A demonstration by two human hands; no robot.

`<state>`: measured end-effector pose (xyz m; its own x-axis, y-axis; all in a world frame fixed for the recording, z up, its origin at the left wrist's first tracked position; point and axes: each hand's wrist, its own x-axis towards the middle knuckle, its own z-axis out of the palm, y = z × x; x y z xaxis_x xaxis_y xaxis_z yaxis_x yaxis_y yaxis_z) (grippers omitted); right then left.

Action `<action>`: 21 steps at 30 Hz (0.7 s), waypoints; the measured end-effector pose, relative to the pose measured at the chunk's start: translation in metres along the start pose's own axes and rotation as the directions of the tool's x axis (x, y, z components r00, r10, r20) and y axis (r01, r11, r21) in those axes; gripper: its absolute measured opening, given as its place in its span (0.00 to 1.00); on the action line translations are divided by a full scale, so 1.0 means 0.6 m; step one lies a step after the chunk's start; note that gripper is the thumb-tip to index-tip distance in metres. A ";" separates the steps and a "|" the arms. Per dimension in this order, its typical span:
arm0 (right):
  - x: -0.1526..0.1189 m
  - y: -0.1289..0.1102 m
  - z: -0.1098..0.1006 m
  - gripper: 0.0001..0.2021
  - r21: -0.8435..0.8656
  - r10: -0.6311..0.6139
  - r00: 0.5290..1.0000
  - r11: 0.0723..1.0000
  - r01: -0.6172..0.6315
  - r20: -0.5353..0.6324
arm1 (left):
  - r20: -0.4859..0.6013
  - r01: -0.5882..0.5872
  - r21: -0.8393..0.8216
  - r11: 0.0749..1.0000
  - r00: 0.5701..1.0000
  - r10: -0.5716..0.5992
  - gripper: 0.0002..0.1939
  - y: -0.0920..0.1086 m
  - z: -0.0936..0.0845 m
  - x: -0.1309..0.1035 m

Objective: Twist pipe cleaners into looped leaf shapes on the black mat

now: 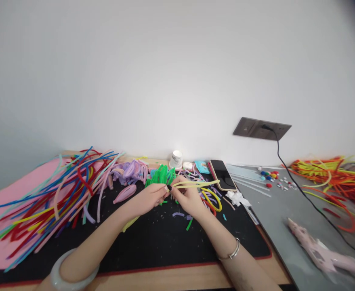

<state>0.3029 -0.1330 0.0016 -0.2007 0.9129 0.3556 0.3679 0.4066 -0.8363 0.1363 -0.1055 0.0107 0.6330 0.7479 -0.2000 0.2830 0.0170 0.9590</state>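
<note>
Close together over the black mat (153, 246), my left hand (153, 199) and my right hand (188, 198) are both closed on pale yellow pipe cleaners (198, 184). The strands stick out to the right past my right hand, and a yellow end shows below my left wrist. My fingertips meet, so the pinched part is hidden. Just behind my hands lies a bunch of green pipe cleaners (162, 176). A pink looped pipe-cleaner shape (125, 194) rests left of my left hand, and yellow curled pipe cleaners (210, 200) lie right of my right hand.
Many coloured pipe cleaners (59, 198) spread over a pink sheet (1, 206) at left. A paper cup (176, 159) and a phone (222, 174) stand and lie near the wall. Pompoms (268, 176), a pink glue gun (322, 250) and a black cord (298, 184) are at right.
</note>
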 end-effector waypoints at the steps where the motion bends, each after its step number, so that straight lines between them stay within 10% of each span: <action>1: 0.000 0.001 0.001 0.06 -0.014 -0.007 1.000 1.000 0.006 -0.014 | -0.001 -0.004 -0.007 1.000 1.000 0.004 0.19 0.000 0.002 0.001; 11: -0.005 0.004 0.003 0.09 -0.006 -0.001 0.998 1.000 0.001 -0.056 | 0.013 0.008 -0.069 0.998 1.000 -0.007 0.19 0.011 0.008 -0.001; 21: -0.004 0.014 0.009 0.13 0.264 0.152 0.985 0.956 -0.124 -0.085 | -0.037 -0.237 0.237 0.942 0.967 0.253 0.17 0.006 0.011 -0.010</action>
<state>0.3015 -0.1320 -0.0088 -0.0644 0.9638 0.2589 0.1367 0.2655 -0.9544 0.1383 -0.1142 0.0141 0.6566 0.7522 0.0565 0.2870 -0.3184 0.9035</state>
